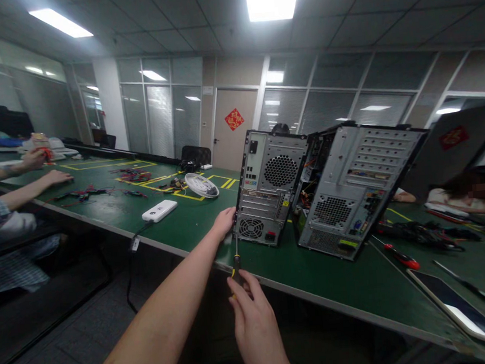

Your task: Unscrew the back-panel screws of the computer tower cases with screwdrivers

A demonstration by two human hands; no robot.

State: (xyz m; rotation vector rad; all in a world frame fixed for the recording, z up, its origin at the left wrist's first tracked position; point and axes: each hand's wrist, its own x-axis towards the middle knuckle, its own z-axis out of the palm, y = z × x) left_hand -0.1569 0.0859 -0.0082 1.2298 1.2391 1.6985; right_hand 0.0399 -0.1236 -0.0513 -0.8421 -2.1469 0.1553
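A computer case stands upright on the green table, its rear with vents and ports turned toward me. My left hand grips its left side near the bottom; the fingertips are partly hidden along that edge. Below it, at the table's front edge, my right hand has its fingers closed around the handle of a black and yellow screwdriver. The shaft points up to the lower left edge of the case; whether the tip sits in a screw is too small to tell.
A second computer case stands close on the right. Farther right lie a red screwdriver, a tablet-like device and bundled cables. A white power bank lies left. Another person's hand rests far left.
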